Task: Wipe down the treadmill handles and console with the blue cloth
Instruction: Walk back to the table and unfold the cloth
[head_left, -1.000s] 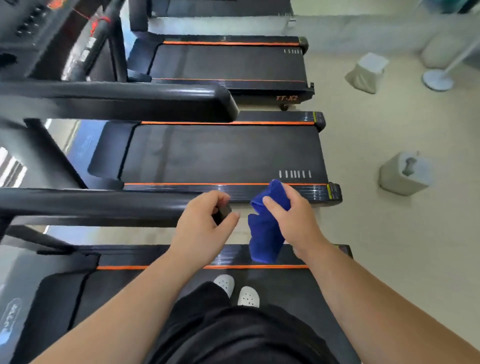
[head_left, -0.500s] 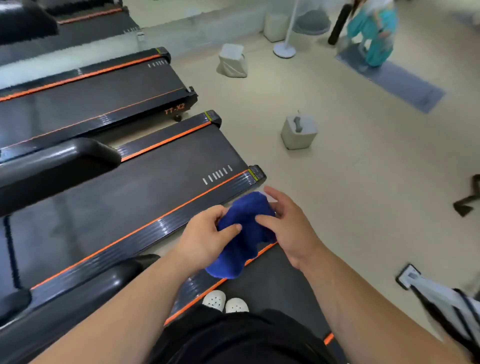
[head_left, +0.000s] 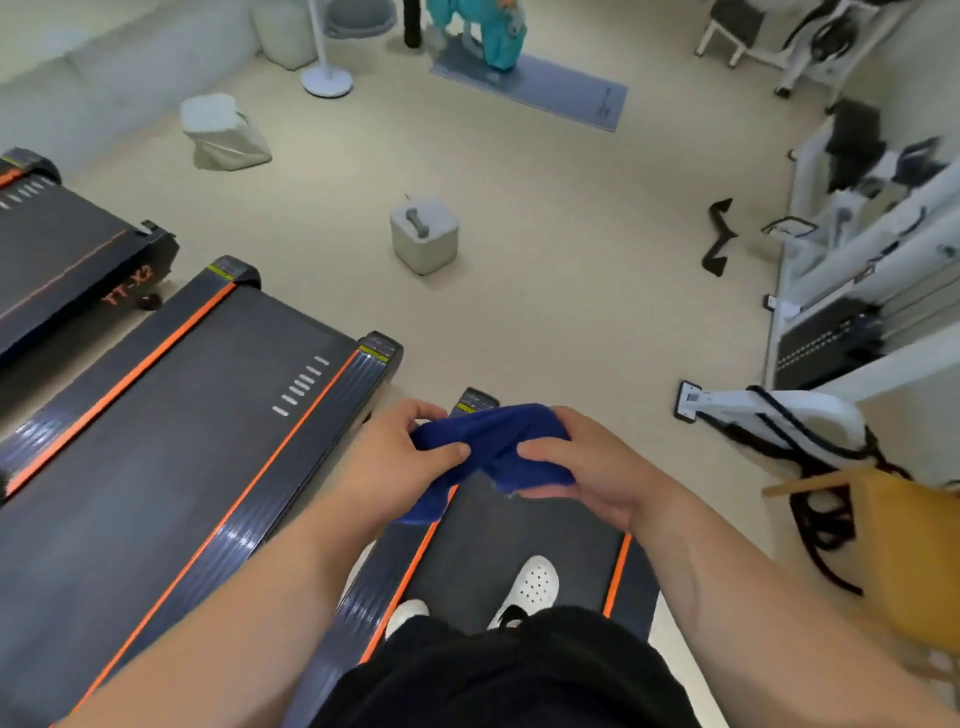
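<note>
Both my hands hold the blue cloth (head_left: 491, 441) in front of my body, bunched between them. My left hand (head_left: 410, 457) pinches its left end. My right hand (head_left: 582, 467) grips its right end, with part of the cloth lying across the palm. I stand on the black belt of a treadmill (head_left: 498, 540) with orange side stripes, white shoes showing below. No treadmill handle or console is in view.
A second treadmill deck (head_left: 171, 431) lies to my left, a third (head_left: 62, 260) beyond it. A grey block with a dumbbell (head_left: 423, 234) sits on the beige floor ahead. White gym machines (head_left: 857, 270) and a yellow chair (head_left: 904, 545) stand at right. A person kneels on a mat (head_left: 540, 85) far off.
The view has swung right, away from the handrails, which are now out of sight. My left hand let go of the handrail end and took hold of the cloth.
</note>
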